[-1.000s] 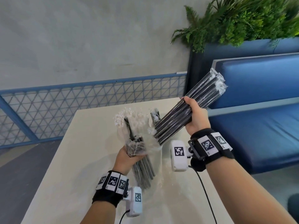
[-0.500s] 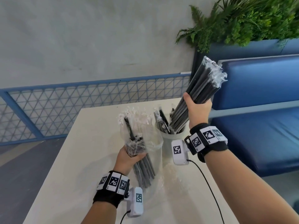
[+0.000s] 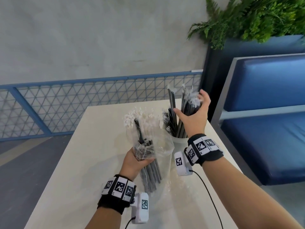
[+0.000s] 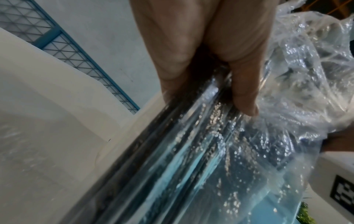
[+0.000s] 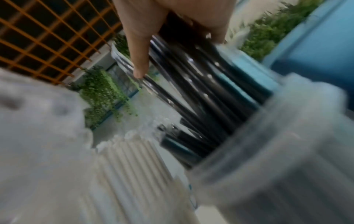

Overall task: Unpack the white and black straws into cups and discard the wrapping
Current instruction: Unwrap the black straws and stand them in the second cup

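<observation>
On the cream table (image 3: 92, 162) my left hand (image 3: 140, 157) (image 4: 208, 100) grips a clear plastic bag (image 3: 158, 146) (image 4: 306, 75) with several black straws (image 3: 151, 172) (image 4: 172, 151) still inside, their lower ends sticking out below my fist. A bundle of wrapped black straws (image 3: 189, 103) (image 5: 201, 84) stands in the white cup (image 3: 179, 142) (image 5: 268, 151). My right hand (image 3: 189, 104) (image 5: 178, 56) is at the bundle's top, fingers curled round its far side, thumb held off. White straws (image 3: 140, 116) (image 5: 134, 159) stand upright behind the bag.
Crumpled clear wrapping (image 3: 173, 184) lies on the table near my right wrist. A blue bench seat (image 3: 264, 129) runs along the table's right side, a planter with greenery (image 3: 255, 19) behind it. A blue mesh railing (image 3: 82, 104) is beyond the far edge.
My right hand tipped the black bundle upright, lowered it into the white cup and slid up to its top, loosening its thumb. The left hand and bag stayed put.
</observation>
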`<act>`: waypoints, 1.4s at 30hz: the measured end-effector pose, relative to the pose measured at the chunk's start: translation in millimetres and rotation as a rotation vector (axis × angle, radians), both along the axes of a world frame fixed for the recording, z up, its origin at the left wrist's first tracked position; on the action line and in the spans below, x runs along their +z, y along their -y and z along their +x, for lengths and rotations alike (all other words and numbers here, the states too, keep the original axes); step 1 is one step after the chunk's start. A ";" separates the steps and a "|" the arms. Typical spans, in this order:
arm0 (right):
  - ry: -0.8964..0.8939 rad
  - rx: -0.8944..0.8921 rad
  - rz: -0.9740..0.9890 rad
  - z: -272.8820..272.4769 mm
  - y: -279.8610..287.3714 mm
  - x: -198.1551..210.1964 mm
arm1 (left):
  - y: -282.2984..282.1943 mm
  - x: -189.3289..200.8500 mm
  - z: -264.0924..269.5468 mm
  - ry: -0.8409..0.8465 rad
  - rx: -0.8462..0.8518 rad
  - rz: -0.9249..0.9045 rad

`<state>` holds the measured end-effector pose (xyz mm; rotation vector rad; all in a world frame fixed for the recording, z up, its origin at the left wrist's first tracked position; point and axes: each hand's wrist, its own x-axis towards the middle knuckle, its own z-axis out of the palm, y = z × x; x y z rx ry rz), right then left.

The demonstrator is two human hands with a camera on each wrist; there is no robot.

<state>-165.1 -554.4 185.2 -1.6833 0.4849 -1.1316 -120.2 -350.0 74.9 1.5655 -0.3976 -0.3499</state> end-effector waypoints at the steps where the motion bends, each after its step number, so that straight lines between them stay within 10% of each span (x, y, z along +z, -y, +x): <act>1: 0.053 -0.010 -0.109 1.6 -0.5 5.3 | 0.3 0.5 0.0 -0.004 -0.005 -0.011; 7: -0.332 0.058 -0.820 27.4 13.0 12.1 | 1.5 -0.6 1.9 -0.019 -0.004 -0.016; 20: -0.526 0.110 -0.751 17.1 6.9 -19.6 | 0.3 1.2 2.1 -0.026 -0.003 -0.004; 25: -0.286 0.136 -1.153 17.0 -15.9 6.5 | 4.2 0.6 2.3 -0.032 -0.008 -0.001; 34: -0.916 0.021 -0.846 12.3 5.3 -10.1 | 3.0 2.0 0.3 0.009 -0.018 0.012; 38: -0.296 0.082 -0.669 7.0 3.5 -1.3 | 2.9 1.4 0.5 -0.004 -0.015 0.017; 42: -0.175 0.055 -1.155 11.2 -14.7 12.9 | 4.2 0.7 0.3 -0.041 -0.015 -0.001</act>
